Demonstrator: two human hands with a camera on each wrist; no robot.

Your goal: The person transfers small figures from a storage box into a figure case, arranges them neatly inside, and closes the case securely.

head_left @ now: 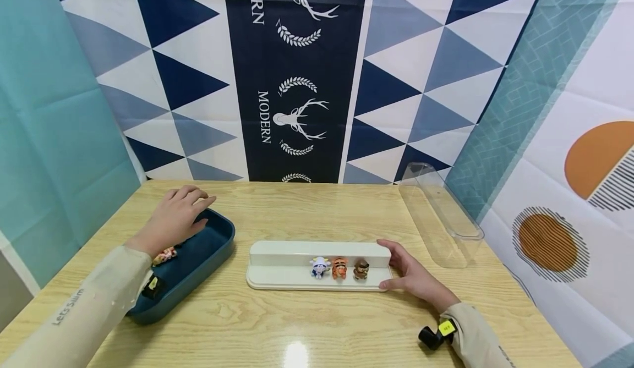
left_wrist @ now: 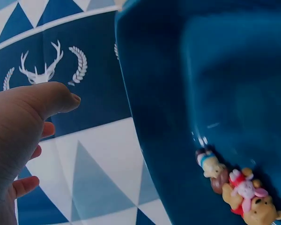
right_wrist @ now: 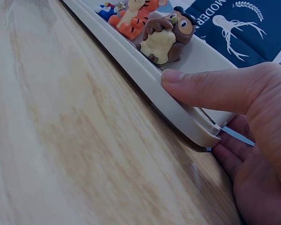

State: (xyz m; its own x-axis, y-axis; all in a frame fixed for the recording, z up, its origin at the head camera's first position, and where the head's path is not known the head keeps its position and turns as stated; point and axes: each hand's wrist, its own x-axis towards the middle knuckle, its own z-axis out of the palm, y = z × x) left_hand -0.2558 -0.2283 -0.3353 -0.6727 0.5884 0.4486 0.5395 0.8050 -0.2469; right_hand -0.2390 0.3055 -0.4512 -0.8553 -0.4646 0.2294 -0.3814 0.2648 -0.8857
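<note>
The right hand (head_left: 410,273), fingers partly hidden, is gripping a white display base (head_left: 282,278), long axis running leftward from the grip, while the left hand (head_left: 173,218), thumb apart, is hovering near a blue bin (head_left: 194,281).

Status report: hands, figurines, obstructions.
Left hand raised at blue bin, empty. Right hand gripping white stand. Three figurines on stand, more in bin. Clear cover aside.

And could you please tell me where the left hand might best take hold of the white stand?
The white stand is probably best gripped at its bare left end, the left hand coming from the left: the three figures sit toward the right, where the right hand grips the other end. Fingers could span the low front ledge and raised back.
</note>
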